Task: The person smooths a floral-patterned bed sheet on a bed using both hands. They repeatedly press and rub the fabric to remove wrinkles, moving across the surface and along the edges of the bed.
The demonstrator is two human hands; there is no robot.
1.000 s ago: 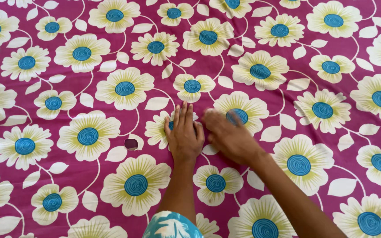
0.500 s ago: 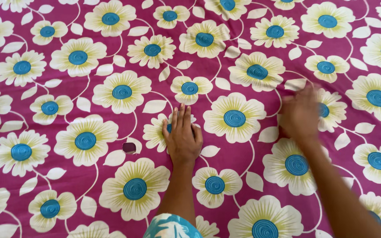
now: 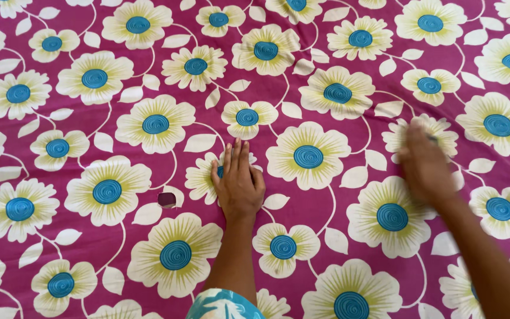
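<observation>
A magenta bedsheet (image 3: 337, 212) printed with cream, blue-centred flowers covers the whole surface, lying flat under both hands. A small dark hole (image 3: 166, 199) sits just left of the left hand (image 3: 238, 180).

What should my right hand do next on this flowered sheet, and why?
Probably sweep the right hand further outward across the sheet, since the left hand lies flat, pinning the middle, and faint creases show toward the right.

Sheet (image 3: 337, 195): woven cloth, matt, printed flowers, mostly smooth with faint creases. 1 small hole (image 3: 166, 199) in the fabric. Sleeve (image 3: 222, 304): printed cloth, matt. Both hands bare, flat on cloth.
</observation>
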